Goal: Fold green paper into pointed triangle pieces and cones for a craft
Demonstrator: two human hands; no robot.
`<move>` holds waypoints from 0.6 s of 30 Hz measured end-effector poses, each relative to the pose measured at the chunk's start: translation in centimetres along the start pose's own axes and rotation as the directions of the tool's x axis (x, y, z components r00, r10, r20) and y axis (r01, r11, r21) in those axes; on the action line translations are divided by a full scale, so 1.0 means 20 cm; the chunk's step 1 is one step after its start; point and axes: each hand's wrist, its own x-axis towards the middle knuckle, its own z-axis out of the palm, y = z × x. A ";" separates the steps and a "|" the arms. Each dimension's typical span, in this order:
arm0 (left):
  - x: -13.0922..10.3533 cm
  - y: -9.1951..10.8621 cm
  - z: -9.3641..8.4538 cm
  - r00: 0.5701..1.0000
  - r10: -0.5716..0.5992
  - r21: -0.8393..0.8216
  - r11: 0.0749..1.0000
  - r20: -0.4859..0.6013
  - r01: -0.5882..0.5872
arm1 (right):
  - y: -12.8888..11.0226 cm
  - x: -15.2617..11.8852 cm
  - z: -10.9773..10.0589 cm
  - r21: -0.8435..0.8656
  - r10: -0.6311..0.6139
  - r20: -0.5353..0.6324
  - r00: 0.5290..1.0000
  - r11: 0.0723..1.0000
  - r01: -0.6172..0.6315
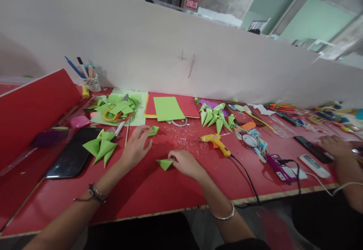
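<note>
Lying near the bench's point(159, 193) left edge: phone point(72, 155), green cones point(102, 148). Left hand point(136, 148), fingers spread, touches a folded scrap point(153, 130); right hand point(184, 163), fingers clamped, pins a green triangle point(164, 163); glue gun point(215, 142) lies just right.

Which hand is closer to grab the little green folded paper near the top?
Probably the left hand: its fingers nearly touch that small folded green piece. The right hand is lower, pressing another green piece.

Green folded paper point(165, 163), yellow glue gun point(215, 141), red table point(159, 189)
</note>
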 end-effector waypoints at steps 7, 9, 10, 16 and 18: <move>-0.16 0.14 0.04 0.788 0.493 0.075 0.829 0.370 -0.554 | -0.07 0.04 0.01 -0.222 -0.054 0.029 0.998 0.973 0.059; -0.19 0.12 0.08 0.797 0.480 0.117 0.826 0.367 -0.551 | -0.08 0.03 0.00 -0.265 -0.058 0.021 0.998 0.962 0.062; -0.20 0.12 0.09 0.799 0.475 0.131 0.825 0.368 -0.550 | -0.08 0.03 -0.01 -0.288 -0.060 0.011 0.998 0.956 0.061; -0.22 0.12 0.13 0.858 0.375 0.137 0.886 0.353 -0.443 | -0.12 0.07 -0.08 -0.349 -0.124 -0.055 0.991 0.932 0.097; -0.21 0.12 0.16 0.922 0.239 0.042 0.964 0.304 -0.263 | -0.15 0.13 -0.09 -0.344 -0.192 -0.027 0.981 0.923 0.171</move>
